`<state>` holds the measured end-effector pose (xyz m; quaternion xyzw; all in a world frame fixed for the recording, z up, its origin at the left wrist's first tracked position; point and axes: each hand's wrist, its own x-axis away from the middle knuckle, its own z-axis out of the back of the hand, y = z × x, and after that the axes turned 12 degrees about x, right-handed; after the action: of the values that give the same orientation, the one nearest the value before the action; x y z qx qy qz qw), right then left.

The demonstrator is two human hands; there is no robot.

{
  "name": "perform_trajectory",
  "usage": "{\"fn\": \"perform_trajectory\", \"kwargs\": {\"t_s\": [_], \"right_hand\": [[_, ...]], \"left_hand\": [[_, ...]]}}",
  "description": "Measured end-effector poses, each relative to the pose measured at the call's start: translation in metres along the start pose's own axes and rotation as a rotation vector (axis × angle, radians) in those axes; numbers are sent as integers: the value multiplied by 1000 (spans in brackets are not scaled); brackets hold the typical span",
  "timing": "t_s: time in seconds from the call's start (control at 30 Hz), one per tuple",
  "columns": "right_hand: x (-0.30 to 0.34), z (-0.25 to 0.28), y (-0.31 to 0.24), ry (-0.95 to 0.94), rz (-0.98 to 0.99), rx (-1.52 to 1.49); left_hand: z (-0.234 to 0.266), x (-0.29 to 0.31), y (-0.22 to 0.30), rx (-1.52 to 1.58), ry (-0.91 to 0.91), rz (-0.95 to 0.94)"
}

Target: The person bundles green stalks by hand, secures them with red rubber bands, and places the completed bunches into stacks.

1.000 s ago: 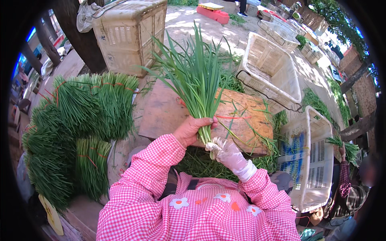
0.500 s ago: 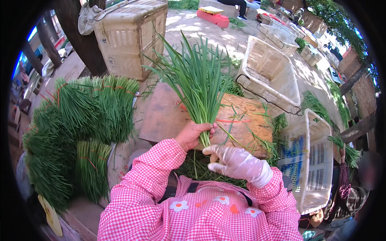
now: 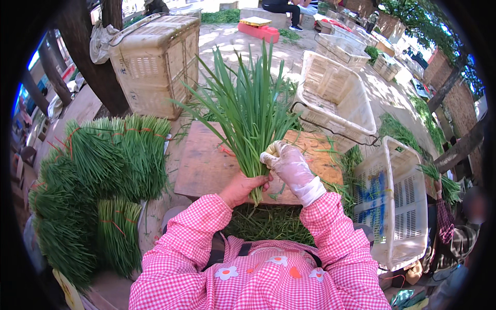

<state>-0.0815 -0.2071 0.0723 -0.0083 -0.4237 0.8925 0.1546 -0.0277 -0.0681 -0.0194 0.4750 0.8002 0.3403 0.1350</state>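
Observation:
A loose bunch of garlic chives (image 3: 250, 108) stands upright before me, its leaves fanning out at the top. My left hand (image 3: 243, 189), bare, wraps round the pale lower stems, and the cut ends stick out below the fist. My right hand (image 3: 290, 168), in a thin whitish glove, is closed with curled fingertips pinching at the right side of the bunch, just above the left hand. Exactly which stems it pinches is hidden. Under the bunch lies a wooden board (image 3: 206, 160) with scattered leaf scraps and a red tie.
Tied chive bundles (image 3: 103, 160) are piled at the left. A large pale plastic crate (image 3: 155, 67) stands behind them; another crate (image 3: 336, 98) lies beyond the board, and a blue-marked crate (image 3: 390, 206) is at my right. Leaf trimmings (image 3: 268, 222) cover the space below the board.
My gloved right hand has moved up from below the stem ends to the bunch's right side and closed there. The left hand keeps its hold; the whole view has shifted slightly.

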Motion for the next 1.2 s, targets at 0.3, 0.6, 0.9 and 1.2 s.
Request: {"fn": "perform_trajectory", "kwargs": {"t_s": [0.3,0.6,0.9,1.2], "right_hand": [[8,-12,30,-63,86,-708],[27,-32,46,187,183,-728],[26,-46,56,301,264,-556],[93,-23,27,55,473,-367]], "left_hand": [[-1,1,7,162,-52,100],[-6,4,11,322,-38,150],[-1,0,5,397,-11,147],[5,-1,22,455,166,-17]]}}
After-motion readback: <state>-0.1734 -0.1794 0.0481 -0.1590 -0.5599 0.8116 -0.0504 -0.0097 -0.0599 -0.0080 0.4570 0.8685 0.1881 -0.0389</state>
